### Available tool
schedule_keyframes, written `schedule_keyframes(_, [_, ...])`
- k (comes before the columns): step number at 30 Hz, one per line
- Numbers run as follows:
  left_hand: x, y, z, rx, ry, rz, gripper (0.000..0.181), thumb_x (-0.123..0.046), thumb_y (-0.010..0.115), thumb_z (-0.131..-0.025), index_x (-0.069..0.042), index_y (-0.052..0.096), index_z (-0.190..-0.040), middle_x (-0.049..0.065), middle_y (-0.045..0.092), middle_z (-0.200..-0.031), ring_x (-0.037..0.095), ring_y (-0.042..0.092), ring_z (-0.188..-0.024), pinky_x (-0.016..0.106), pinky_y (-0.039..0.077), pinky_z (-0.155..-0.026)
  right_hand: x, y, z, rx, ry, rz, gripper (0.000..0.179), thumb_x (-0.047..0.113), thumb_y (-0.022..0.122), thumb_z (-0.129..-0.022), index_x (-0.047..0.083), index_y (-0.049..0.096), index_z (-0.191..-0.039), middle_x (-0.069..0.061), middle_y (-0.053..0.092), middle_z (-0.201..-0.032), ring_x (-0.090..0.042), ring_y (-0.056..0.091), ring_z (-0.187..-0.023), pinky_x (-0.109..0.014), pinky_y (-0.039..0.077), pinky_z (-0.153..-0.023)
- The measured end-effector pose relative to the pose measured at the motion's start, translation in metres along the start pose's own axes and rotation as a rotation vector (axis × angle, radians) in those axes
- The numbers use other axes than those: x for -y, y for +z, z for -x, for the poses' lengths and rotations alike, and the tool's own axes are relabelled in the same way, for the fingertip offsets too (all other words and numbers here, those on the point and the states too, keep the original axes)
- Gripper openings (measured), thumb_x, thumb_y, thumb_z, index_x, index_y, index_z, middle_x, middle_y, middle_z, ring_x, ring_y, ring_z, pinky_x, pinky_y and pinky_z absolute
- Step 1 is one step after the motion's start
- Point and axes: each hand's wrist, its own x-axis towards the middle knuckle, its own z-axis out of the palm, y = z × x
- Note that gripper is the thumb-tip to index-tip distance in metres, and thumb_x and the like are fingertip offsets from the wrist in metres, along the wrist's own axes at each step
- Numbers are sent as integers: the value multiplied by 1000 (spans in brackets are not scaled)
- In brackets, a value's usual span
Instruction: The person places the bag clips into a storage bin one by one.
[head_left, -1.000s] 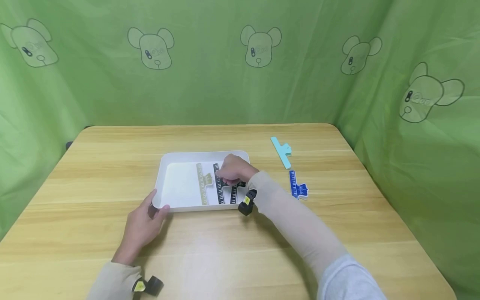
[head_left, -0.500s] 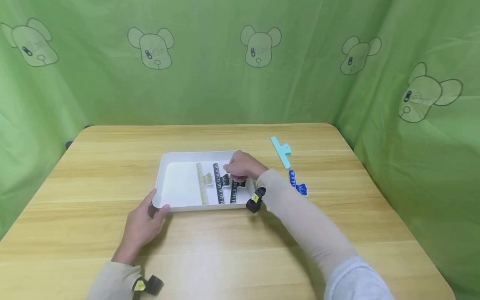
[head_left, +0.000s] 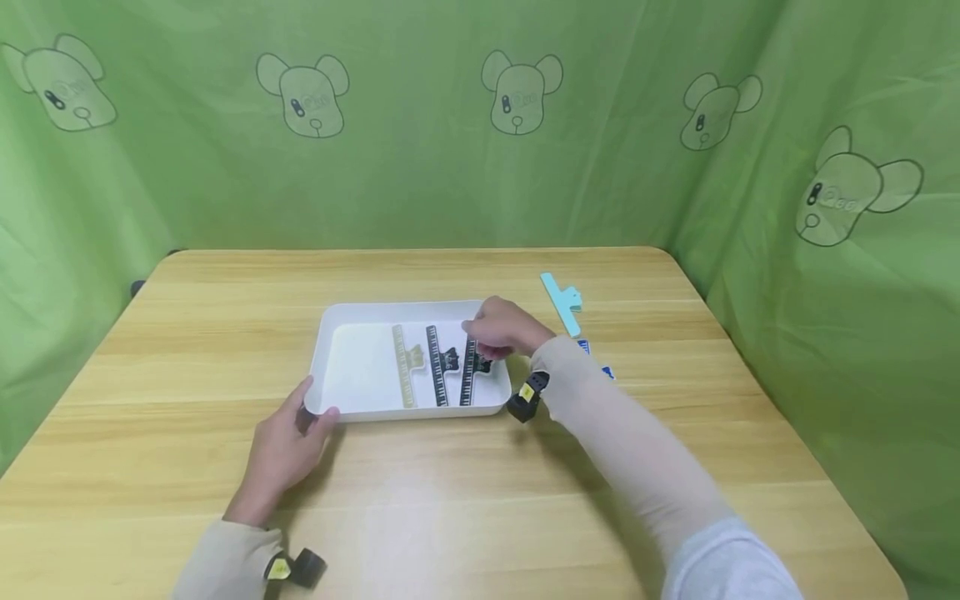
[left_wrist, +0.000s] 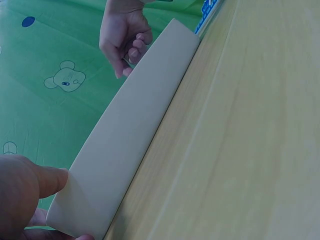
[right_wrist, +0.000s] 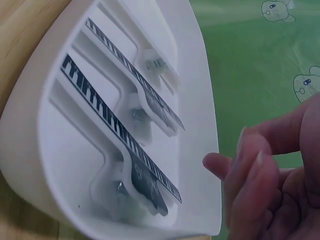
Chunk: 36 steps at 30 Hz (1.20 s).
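Observation:
My left hand (head_left: pixel 287 452) grips the near left corner of a white tray (head_left: pixel 360 310); in the left wrist view its thumb (left_wrist: pixel 52 180) lies against the outer wall. Inside the tray, side by side, lie a beige clip (head_left: pixel 405 371), a black clip (head_left: pixel 435 367) with piano-key markings and a second black clip (head_left: pixel 468 383) of the same sort. Above the right end of the tray hovers my right hand (head_left: pixel 504 327), partly covering that last clip. The right wrist view shows its fingers (right_wrist: pixel 255 185) loosely bent, holding nothing.
Right of the tray, a turquoise clip (head_left: pixel 561 302) rests on the wooden table (head_left: pixel 420 500). Nearer, a blue clip (head_left: pixel 583 345) is mostly hidden by my right forearm. A green curtain (head_left: pixel 420 183) hangs behind and at both sides.
My right hand has moved right and slightly away from me, from over the middle black clip to the tray's right end, uncovering both black clips more. The left hand and tray are steady.

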Motion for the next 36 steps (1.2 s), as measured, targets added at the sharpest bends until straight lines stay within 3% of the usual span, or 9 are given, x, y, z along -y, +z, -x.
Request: schedule_keyframes(36, [1,-1,0,-2,3,-5,73,-38,54,-99,3,23,-151,34,34,-145,52,33,-132,60,28,-109,-59,-56,26,-38,46,-21,44,33,49,-101,-7,65,-110,-3,55,-58,-10,46,-47,-21,41,-46])
